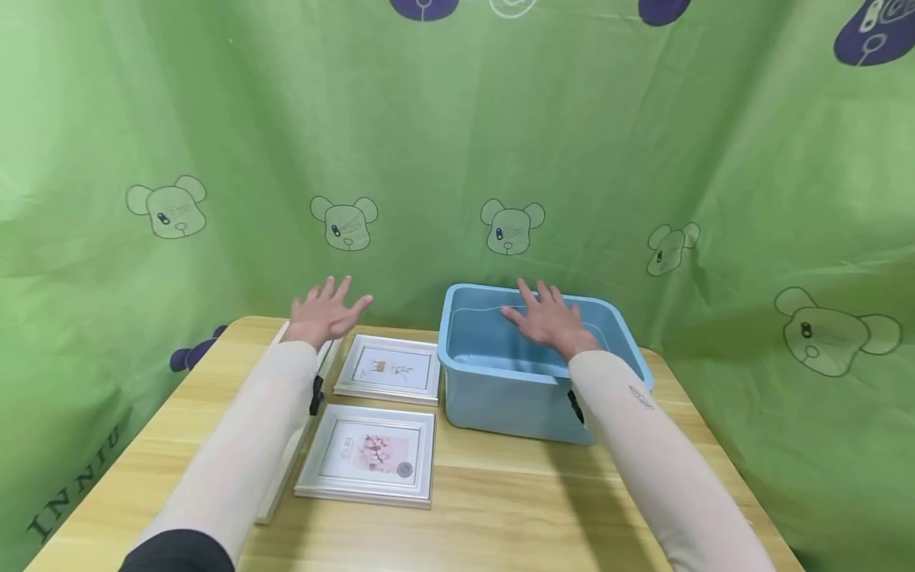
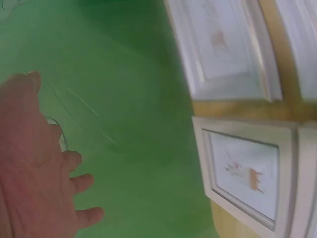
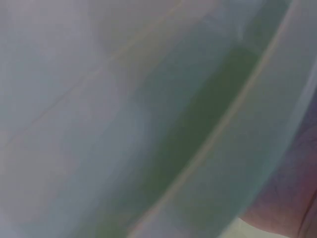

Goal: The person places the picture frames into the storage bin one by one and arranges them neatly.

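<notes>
My left hand [image 1: 322, 314] hovers with fingers spread at the table's back left, holding nothing. It is nearest to a silver-white picture frame [image 1: 389, 368] with a small orange and floral print. Closer to me lies a second picture frame [image 1: 368, 453], its print showing pink flowers. In the left wrist view, the palm [image 2: 34, 168] appears beside white picture frames [image 2: 247, 173]. My right hand [image 1: 550, 322], fingers also spread and holding nothing, is over the light blue plastic tub [image 1: 515, 401]. The right wrist view is mostly blurred pale surfaces, with part of the hand [image 3: 282, 198] at lower right.
More white frame edges [image 1: 275, 492] run along the left of the two picture frames, partly hidden by my left sleeve [image 1: 236, 445]. Behind the wooden table [image 1: 493, 508] and at its sides hangs a green curtain [image 1: 429, 143] with bear-head prints.
</notes>
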Demonstrator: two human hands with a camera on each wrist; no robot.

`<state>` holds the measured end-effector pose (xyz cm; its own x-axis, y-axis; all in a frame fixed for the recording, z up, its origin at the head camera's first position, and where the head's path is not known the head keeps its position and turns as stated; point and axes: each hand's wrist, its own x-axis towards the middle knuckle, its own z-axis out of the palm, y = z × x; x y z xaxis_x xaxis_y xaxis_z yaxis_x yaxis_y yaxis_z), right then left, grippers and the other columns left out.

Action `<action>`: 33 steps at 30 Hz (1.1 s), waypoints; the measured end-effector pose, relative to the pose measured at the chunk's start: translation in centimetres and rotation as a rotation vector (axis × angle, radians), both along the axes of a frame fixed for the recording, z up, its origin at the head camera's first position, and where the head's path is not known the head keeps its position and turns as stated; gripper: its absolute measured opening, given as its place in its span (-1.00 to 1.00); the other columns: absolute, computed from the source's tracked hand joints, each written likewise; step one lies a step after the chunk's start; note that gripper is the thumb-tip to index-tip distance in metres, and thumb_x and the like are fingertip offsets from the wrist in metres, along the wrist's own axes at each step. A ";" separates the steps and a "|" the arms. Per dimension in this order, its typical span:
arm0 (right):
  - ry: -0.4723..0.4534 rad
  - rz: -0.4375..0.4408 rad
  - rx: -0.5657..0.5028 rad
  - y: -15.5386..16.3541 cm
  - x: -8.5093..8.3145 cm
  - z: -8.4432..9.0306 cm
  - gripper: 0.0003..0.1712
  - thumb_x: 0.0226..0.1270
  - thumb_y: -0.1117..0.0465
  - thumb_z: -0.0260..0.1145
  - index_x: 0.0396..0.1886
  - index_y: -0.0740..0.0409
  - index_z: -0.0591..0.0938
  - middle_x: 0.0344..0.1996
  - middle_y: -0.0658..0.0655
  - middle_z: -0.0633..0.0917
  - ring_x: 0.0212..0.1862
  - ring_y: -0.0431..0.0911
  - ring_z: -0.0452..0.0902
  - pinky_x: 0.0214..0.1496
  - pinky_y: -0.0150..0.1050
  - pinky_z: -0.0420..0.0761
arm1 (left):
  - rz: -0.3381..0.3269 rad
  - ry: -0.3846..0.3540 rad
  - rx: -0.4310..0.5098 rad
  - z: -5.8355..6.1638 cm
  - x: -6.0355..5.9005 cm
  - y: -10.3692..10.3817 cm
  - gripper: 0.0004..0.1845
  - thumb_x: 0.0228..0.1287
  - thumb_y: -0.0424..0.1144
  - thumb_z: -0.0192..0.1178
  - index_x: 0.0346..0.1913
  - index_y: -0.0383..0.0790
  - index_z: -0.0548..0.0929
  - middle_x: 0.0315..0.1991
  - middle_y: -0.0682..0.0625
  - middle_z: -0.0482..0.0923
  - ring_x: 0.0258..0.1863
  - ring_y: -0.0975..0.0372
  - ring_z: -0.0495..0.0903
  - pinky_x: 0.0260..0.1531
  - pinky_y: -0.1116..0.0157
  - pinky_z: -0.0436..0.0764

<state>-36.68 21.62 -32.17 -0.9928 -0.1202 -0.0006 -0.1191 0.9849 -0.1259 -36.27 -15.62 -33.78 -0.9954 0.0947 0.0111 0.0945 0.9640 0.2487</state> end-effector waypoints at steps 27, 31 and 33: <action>0.104 0.083 0.002 5.2 5.3 -1.4 -0.02 0.13 -0.47 -0.28 0.40 -0.07 -0.25 0.38 0.30 -0.09 0.38 0.24 -0.23 0.28 0.33 -0.21 | 0.094 -0.233 0.110 -7.1 2.6 -8.7 -0.02 0.06 0.48 -0.60 0.39 -0.14 -0.31 0.36 -0.33 -0.43 0.27 -0.36 -0.30 0.09 -0.40 -0.24; 0.136 0.077 -0.011 6.3 6.5 -2.0 0.04 0.10 -0.48 -0.22 0.41 0.00 -0.22 0.37 0.34 -0.05 0.37 0.25 -0.20 0.28 0.32 -0.16 | 0.098 -0.242 0.104 -7.7 2.4 -8.9 0.00 0.01 0.51 -0.64 0.39 -0.13 -0.31 0.36 -0.33 -0.43 0.27 -0.36 -0.29 0.09 -0.40 -0.24; 0.158 0.072 -0.013 6.9 7.0 -2.4 0.07 0.08 -0.49 -0.19 0.41 0.04 -0.21 0.36 0.35 -0.03 0.37 0.25 -0.19 0.28 0.31 -0.13 | 0.098 -0.241 0.100 -8.0 2.1 -8.8 0.01 0.01 0.51 -0.64 0.39 -0.15 -0.29 0.36 -0.33 -0.42 0.27 -0.36 -0.28 0.09 -0.40 -0.23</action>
<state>-29.63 28.48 -34.54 -0.9691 -0.1904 0.1567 -0.2090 0.9714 -0.1129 -34.19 -24.47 -41.78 -0.9748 0.0083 -0.2229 -0.0713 0.9352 0.3468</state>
